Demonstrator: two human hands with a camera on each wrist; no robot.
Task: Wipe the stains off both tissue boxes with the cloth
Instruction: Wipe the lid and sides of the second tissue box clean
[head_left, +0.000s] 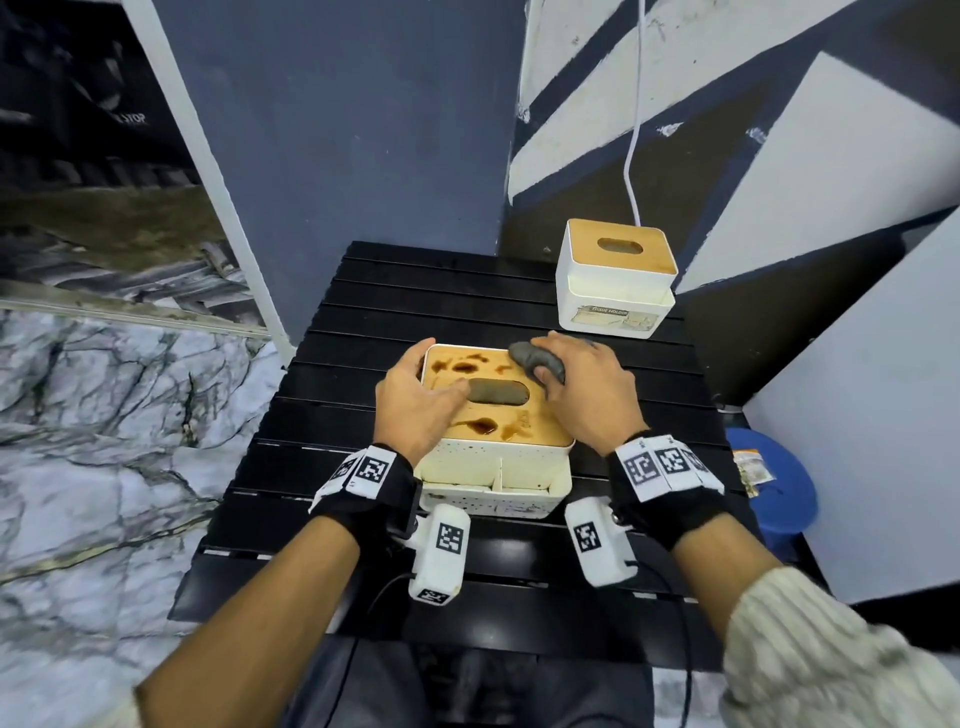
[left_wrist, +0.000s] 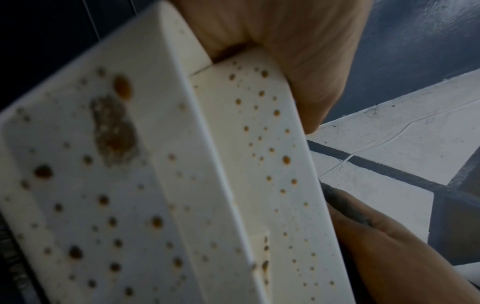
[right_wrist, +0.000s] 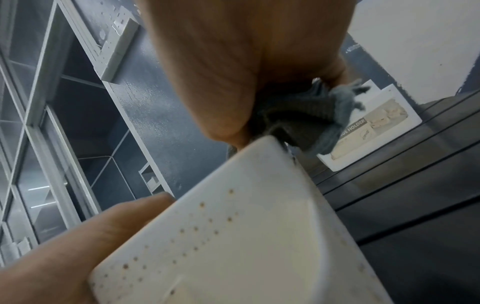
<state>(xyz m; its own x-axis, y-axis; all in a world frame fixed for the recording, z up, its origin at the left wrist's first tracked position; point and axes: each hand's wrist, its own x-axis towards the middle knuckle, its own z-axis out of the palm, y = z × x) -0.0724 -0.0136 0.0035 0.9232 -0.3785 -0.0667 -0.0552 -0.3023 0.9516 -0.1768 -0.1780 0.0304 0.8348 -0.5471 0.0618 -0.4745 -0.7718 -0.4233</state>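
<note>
The near tissue box (head_left: 493, 457) is white with a wooden lid marked by brown stains (head_left: 480, 426); brown speckles cover its white side (left_wrist: 116, 185) (right_wrist: 246, 236). My left hand (head_left: 421, 384) (left_wrist: 298, 51) grips its left edge, thumb lying on the lid beside the slot. My right hand (head_left: 571, 374) holds a crumpled grey cloth (head_left: 535, 358) (right_wrist: 311, 115) pressed onto the lid's far right corner. The second tissue box (head_left: 615, 275) (right_wrist: 376, 123), white with a wooden lid, stands apart at the table's back right.
Both boxes stand on a black slatted table (head_left: 363, 467). A white cable (head_left: 635, 130) hangs down the wall behind the far box. A blue stool (head_left: 774, 483) stands low to the right. Marble floor (head_left: 104, 441) lies to the left.
</note>
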